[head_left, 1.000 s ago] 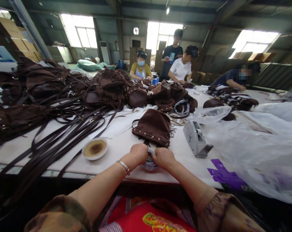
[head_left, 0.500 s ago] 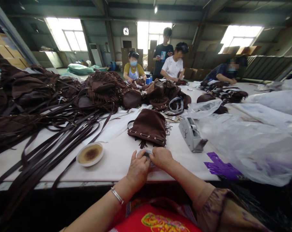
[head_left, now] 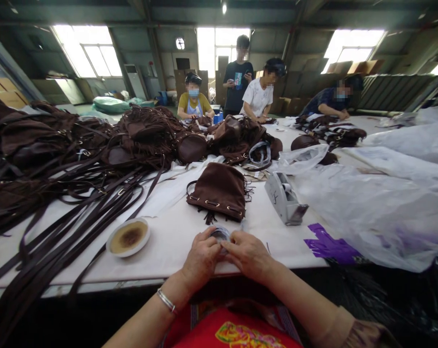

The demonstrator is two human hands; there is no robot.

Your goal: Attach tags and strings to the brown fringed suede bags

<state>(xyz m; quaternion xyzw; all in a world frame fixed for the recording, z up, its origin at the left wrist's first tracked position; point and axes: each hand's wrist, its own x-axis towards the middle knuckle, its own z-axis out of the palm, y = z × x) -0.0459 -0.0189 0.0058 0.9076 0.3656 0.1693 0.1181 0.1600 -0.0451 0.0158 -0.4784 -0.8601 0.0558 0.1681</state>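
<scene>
Close to the table's front edge, my left hand (head_left: 200, 253) is closed around the left side of a roll of clear tape (head_left: 221, 233). Fingers of my right hand (head_left: 250, 253) pinch at its right side, and the two thumbs nearly meet on the near side. Part of the roll is hidden by my fingers. Just beyond the hands lies a dark brown drawstring bag (head_left: 219, 191) with fringe and metal eyelets, touched by neither hand. A grey tape dispenser (head_left: 286, 200) stands to its right.
A white dish (head_left: 128, 237) with a dark-stained yellowish surface sits at left. Long brown straps (head_left: 77, 217) hang over the front edge. Brown bags (head_left: 146, 130) are heaped behind. Plastic sheeting (head_left: 367, 208) and purple tape (head_left: 329, 244) lie at right. Several people are across the table.
My right hand has come lower and turned, its thumb now at the near side of the roll. More of the roll shows. The whole view has shifted slightly.
</scene>
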